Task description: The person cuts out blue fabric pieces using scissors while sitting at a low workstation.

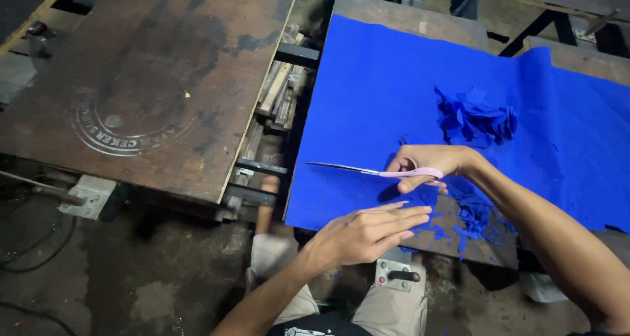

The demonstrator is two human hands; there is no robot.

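A large sheet of blue fabric (pixel 380 93) covers a worn wooden table (pixel 400 18). My right hand (pixel 430 162) grips pink-handled scissors (pixel 367 171), whose shut blades point left and lie low over the cloth. My left hand (pixel 367 231) rests flat, fingers together, pressing the near edge of the fabric just below the scissors. A heap of blue fabric scraps (pixel 476 119) lies behind my right hand, and more scraps (pixel 472 221) are scattered on the bare table corner by my right forearm.
A second dark wooden tabletop (pixel 144 80) with a round white stamp stands to the left, across a gap holding wooden slats (pixel 279 90). A metal bracket (pixel 394 275) sits under the near table edge. The concrete floor (pixel 131 277) lies below, with cables at far left.
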